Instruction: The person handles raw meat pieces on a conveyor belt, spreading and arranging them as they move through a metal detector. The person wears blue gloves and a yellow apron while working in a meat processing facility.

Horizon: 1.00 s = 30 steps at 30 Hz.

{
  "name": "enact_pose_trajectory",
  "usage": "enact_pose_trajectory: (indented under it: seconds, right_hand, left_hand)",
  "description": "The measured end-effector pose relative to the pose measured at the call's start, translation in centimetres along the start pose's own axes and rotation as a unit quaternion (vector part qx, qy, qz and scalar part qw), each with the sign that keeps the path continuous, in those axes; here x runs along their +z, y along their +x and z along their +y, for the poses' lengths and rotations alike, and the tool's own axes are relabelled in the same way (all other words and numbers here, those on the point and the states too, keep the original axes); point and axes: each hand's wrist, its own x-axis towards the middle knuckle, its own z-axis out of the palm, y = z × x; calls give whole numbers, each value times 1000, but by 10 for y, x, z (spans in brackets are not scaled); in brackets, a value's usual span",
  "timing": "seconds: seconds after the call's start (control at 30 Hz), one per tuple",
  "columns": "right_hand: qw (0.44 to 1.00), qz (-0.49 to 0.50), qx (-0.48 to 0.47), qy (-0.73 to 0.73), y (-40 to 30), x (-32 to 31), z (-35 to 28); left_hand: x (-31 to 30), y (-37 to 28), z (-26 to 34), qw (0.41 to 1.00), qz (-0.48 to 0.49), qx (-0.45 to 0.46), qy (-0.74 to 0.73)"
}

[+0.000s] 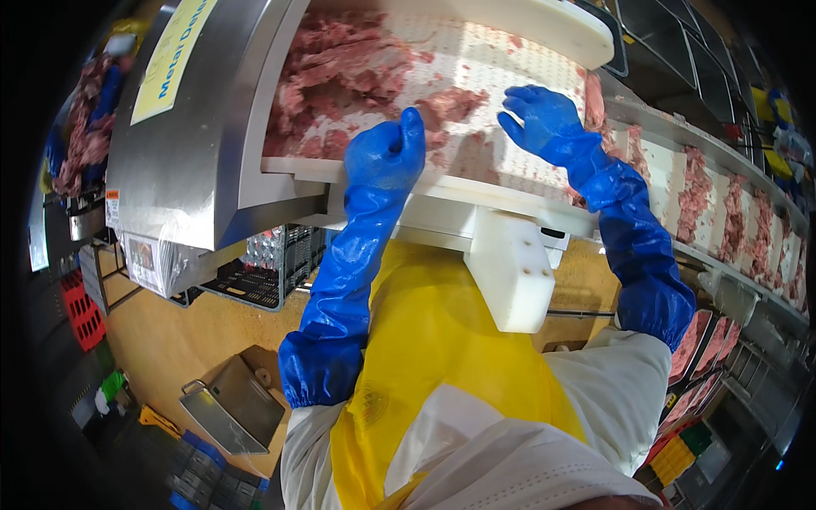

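My left hand, in a blue glove, is curled into a fist with the thumb up, over the near white rim of a conveyor. Nothing shows in it; its palm side is hidden. Over the white textured belt, my right hand, also gloved in blue, has thumb and fingers apart and holds nothing. Between the hands and slightly beyond lies a small clump of raw meat. A larger heap of raw meat trimmings covers the belt's left part, at the mouth of a steel metal detector housing.
A cleated conveyor carrying rows of meat runs off to the right. A white plastic block juts out before my yellow apron. Black crates and a steel bin stand at lower left.
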Motion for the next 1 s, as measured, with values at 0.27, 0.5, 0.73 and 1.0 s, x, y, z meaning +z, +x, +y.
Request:
enact_pose_trajectory:
  seconds: [0.27, 0.5, 0.73, 1.0]
  right_hand:
    - [993, 0, -76, 94, 173, 26, -44]
    - [990, -77, -55, 105, 150, 63, -48]
    - [981, -183, -26, 61, -17, 2, 62]
    - [994, -39, 27, 98, 59, -27, 81]
  left_hand:
    - [-18, 8, 16, 999, -16, 10, 31]
    - [-16, 9, -4, 997, 11, 60, 50]
    - [-22, 3, 2, 998, -11, 36, 48]
    - [-16, 6, -6, 997, -26, 10, 70]
